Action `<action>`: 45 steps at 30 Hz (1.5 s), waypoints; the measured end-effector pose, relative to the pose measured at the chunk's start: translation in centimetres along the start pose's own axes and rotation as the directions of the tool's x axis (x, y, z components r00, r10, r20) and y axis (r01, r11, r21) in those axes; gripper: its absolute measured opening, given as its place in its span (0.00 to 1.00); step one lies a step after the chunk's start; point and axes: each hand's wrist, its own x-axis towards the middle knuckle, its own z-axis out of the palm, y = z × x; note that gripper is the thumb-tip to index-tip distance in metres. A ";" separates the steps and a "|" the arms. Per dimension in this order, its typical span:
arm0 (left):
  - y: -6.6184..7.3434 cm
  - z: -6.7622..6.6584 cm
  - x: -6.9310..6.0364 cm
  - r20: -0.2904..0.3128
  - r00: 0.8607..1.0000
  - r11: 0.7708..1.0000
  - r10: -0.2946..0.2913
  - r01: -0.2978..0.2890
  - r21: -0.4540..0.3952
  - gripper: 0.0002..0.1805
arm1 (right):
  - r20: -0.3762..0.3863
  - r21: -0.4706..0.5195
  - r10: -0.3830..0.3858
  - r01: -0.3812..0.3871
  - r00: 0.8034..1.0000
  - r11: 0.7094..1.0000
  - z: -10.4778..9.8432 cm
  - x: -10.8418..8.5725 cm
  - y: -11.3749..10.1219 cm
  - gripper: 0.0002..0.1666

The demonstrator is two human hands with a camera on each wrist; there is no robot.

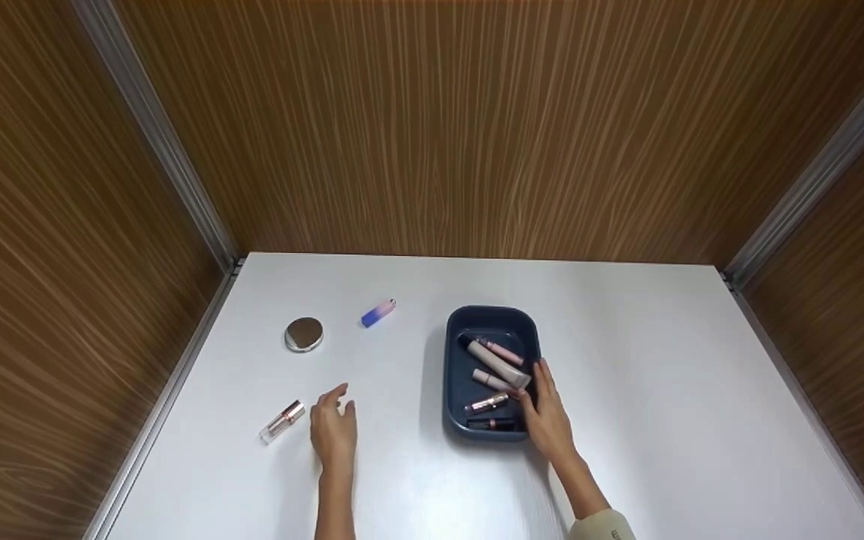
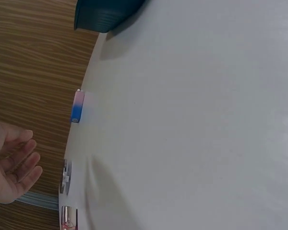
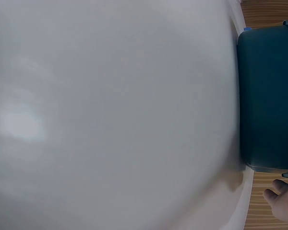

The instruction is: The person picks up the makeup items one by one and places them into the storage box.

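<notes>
Over the white table my left hand (image 1: 334, 431) hangs empty, fingers loosely bent, just right of a clear lip gloss tube (image 1: 282, 422) with a shiny rose-gold cap. My right hand (image 1: 550, 420) holds the right rim of a dark blue bin (image 1: 453, 360), thumb over the inside and fingers along the outer wall. In the bin lie a pale squeeze tube (image 1: 498, 363) with a black cap, a slim pink tube (image 1: 507, 353), a light pink tube (image 1: 490, 379), a rose-gold tube (image 1: 487, 403) and a dark tube (image 1: 490, 424).
A round silver compact (image 1: 304, 334) lies at the table's left. A small pink-and-blue stick (image 1: 378, 313) with a ring at its tip lies between compact and bin. Wood-grain panels (image 1: 432, 150) stand behind the table and at both sides.
</notes>
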 end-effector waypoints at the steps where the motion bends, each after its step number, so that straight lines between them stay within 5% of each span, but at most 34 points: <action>1: -0.1 -0.1 0.1 -0.003 1.000 1.000 -0.004 0.004 0.003 0.16 | -0.001 0.003 -0.001 0.001 1.000 1.000 0.0 0.0 0.0 0.33; 11: -1.8 -2.0 0.5 -0.070 0.997 0.998 -0.041 0.044 0.048 0.16 | -0.011 0.000 -0.011 0.011 1.000 1.000 0.2 0.0 0.1 0.32; 19: -2.8 -3.0 0.9 -0.064 0.993 0.993 -0.095 0.099 0.057 0.17 | -0.034 0.015 -0.029 0.030 0.999 0.999 0.2 0.0 0.0 0.32; 34: -5.6 -4.1 0.5 -0.175 0.983 0.988 -0.065 0.088 0.128 0.17 | -0.024 0.013 -0.010 0.011 1.000 1.000 0.1 0.0 0.0 0.32; 45: -6.7 -4.8 0.8 -0.119 0.984 0.978 -0.134 0.151 0.143 0.21 | 0.002 0.000 0.022 -0.022 1.000 1.000 0.1 -0.1 -0.1 0.33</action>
